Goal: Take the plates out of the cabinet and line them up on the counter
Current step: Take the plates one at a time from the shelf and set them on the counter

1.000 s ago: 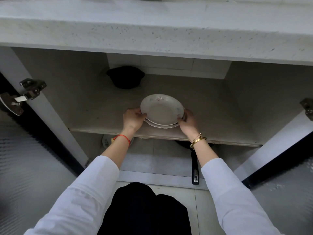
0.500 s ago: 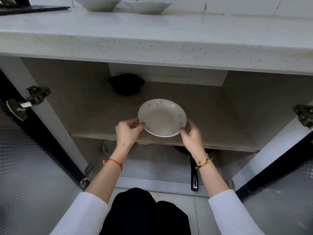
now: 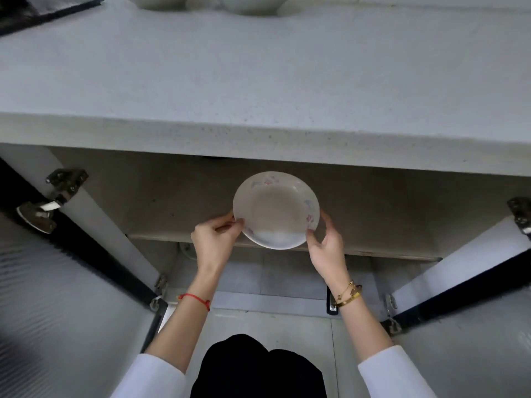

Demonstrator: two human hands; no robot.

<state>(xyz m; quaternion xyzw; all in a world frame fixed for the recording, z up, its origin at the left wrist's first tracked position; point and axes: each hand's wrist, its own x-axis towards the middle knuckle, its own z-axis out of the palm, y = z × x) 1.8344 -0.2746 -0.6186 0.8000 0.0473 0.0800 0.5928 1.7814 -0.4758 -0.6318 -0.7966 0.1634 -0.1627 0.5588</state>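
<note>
plate (image 3: 275,209) now higher, both hands (image 3: 216,239) gripping its rim; counter (image 3: 258,81) dishes cropped

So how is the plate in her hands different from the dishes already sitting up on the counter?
The plate is held in the air by the left hand and right hand, below the counter edge; the dishes rest on the counter at the back. The plate shows whole, tilted toward the camera, with faint pink and blue flowers; the dishes are cut off by the frame, so any pattern is unseen. Both look white.
</note>
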